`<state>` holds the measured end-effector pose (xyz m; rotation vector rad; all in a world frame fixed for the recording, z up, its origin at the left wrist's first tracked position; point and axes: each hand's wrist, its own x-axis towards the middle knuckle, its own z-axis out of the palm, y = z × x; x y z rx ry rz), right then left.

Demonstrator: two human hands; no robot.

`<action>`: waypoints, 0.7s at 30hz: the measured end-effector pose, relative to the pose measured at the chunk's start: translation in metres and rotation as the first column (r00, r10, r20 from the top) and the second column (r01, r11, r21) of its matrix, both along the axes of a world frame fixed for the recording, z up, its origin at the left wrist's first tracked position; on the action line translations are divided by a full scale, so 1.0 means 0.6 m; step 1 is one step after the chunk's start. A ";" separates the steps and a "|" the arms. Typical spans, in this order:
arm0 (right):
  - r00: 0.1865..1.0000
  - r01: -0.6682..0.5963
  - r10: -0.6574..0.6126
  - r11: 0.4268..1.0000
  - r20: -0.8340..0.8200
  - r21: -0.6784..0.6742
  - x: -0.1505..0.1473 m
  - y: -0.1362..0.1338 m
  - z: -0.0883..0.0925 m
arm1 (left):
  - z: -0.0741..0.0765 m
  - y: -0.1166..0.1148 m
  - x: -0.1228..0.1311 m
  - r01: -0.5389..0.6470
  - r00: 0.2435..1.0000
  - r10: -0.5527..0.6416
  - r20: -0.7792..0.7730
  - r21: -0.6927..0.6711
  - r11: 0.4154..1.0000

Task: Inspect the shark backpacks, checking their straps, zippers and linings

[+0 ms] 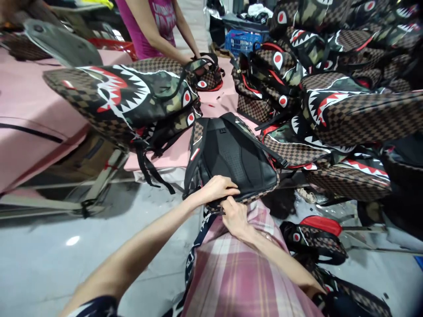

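Note:
A backpack (pixel 231 154) lies in front of me with its black padded back panel up and its bottom edge towards me. My left hand (pixel 218 188) rests over that near edge, fingers closed on it. Just below, my right hand (pixel 235 215) grips the same edge with bent fingers. Whatever lies between the fingertips is too small to make out. Black shoulder straps (pixel 243 130) run along the panel. To the left, another backpack (pixel 132 92) with a shark-mouth print and checkered sides lies on its side, its straps hanging over the table edge.
A pink-topped table (pixel 29 105) extends left. Shark-print backpacks (pixel 357 110) are piled at the right, and small bags (pixel 317 240) lie lower right. Across the table, a person in a magenta shirt (pixel 158 26) handles a small bag (pixel 208 79). Behind stands a blue basket (pixel 243 42).

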<state>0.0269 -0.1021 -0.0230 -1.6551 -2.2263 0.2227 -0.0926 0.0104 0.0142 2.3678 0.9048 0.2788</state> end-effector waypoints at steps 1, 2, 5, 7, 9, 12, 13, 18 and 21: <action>1.000 0.001 0.000 1.000 -0.011 0.025 0.001 -0.001 -0.001 | -0.002 -0.005 -0.016 -0.015 1.000 0.015 0.008 -0.007 1.000; 1.000 0.000 0.002 0.999 -0.023 0.052 0.001 -0.001 0.000 | -0.005 -0.015 -0.032 -0.048 0.999 0.048 0.012 0.013 0.999; 0.998 -0.004 0.010 0.993 -0.055 0.115 -0.001 0.002 0.004 | -0.029 -0.068 -0.072 -0.187 0.981 0.195 -0.006 0.246 0.951; 0.998 -0.008 0.018 0.990 -0.067 0.144 -0.003 0.006 0.005 | -0.054 -0.111 -0.076 -0.238 0.962 0.272 -0.032 0.394 0.888; 0.996 -0.014 0.028 0.986 -0.082 0.166 0.001 0.007 0.004 | -0.077 -0.147 -0.063 -0.305 0.931 0.363 -0.028 0.483 0.821; 0.990 -0.012 0.039 0.982 -0.136 0.189 0.034 -0.002 -0.002 | -0.096 -0.171 -0.042 -0.327 0.923 0.384 0.001 0.530 0.783; 0.987 0.010 0.022 0.981 -0.161 0.195 0.056 -0.006 -0.004 | -0.099 -0.172 -0.043 -0.320 0.928 0.372 0.012 0.534 0.782; 0.926 0.334 -0.283 0.923 -0.249 0.192 0.214 -0.014 -0.022 | -0.104 -0.178 -0.101 -0.329 0.924 0.381 0.023 0.557 0.763; 0.942 0.295 -0.285 0.955 -0.178 0.029 0.265 -0.016 -0.038 | -0.108 -0.188 -0.133 -0.263 0.945 0.323 -0.049 0.471 0.842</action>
